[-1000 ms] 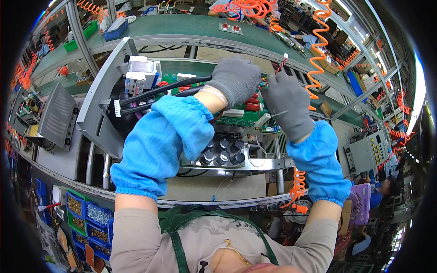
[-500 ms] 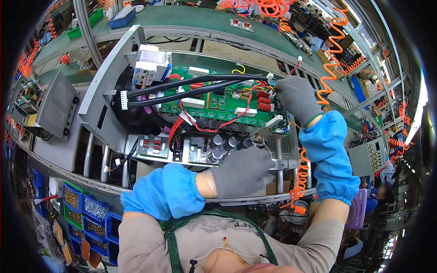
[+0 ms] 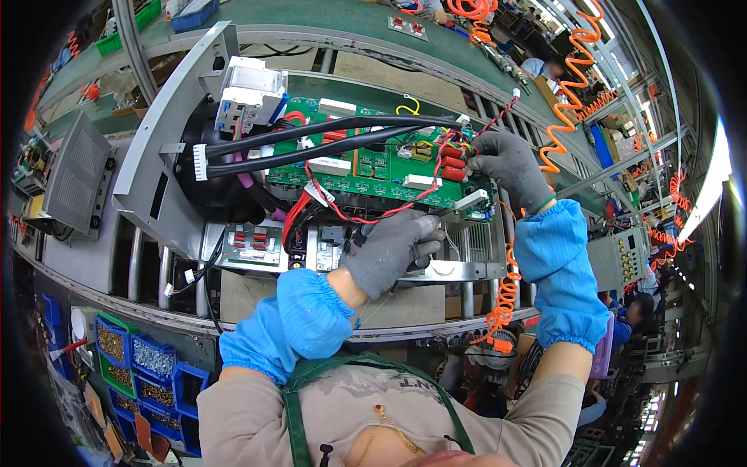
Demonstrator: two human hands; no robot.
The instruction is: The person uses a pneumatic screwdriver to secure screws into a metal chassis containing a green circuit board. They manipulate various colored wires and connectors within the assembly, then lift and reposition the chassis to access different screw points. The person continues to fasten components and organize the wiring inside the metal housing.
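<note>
An open grey metal chassis (image 3: 175, 148) holds a long green circuit board (image 3: 350, 185). Thick black cables (image 3: 311, 161) run over the board, and a thin red wire (image 3: 362, 220) loops along its near edge. My right hand (image 3: 513, 167), in a grey glove, is closed at the board's right end beside the red cylindrical components (image 3: 454, 167); its fingertips' hold is hidden. My left hand (image 3: 389, 255), gloved too, lies over the capacitors on the lower board, fingers curled together. Whatever they grip there cannot be made out.
Another metal unit (image 3: 78, 175) stands to the left on the roller conveyor (image 3: 165, 268). Blue bins of screws (image 3: 156, 356) sit at the lower left. An orange coiled hose (image 3: 507, 300) hangs near my right forearm. Across the line is a green bench (image 3: 342, 27).
My left hand has moved up and its fingers have curled over the capacitors. My right hand has shifted slightly down by the red components. The view has shifted a little.
</note>
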